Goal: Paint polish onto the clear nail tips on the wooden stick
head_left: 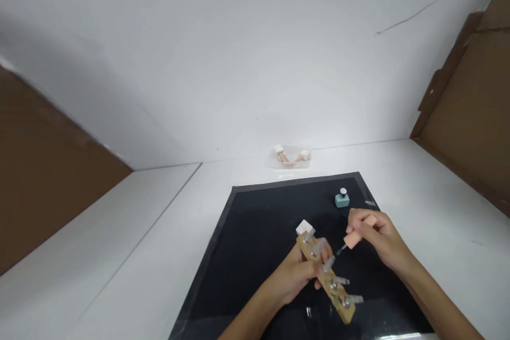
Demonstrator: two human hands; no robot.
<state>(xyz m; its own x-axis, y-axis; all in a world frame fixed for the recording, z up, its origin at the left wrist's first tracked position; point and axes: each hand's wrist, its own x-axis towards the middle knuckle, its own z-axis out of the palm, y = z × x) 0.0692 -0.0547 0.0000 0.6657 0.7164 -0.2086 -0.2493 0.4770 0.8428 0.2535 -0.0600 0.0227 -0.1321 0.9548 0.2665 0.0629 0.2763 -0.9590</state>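
Observation:
My left hand grips a wooden strip that carries several clear false nails on small round mounts. The strip slants down to the right. Pinched in my right hand is a nail polish brush with a peach-coloured cap handle. Its bristle tip points down and left, close to the middle false nail; I cannot tell whether they touch. Beyond my right hand, a small teal nail polish bottle stands upright with its dark neck showing. A white block shows just past the strip's far end.
A black mat with taped edges lies on the white table. At the back wall sits a clear tray holding two white-headed pieces. Brown cardboard panels rise at both sides.

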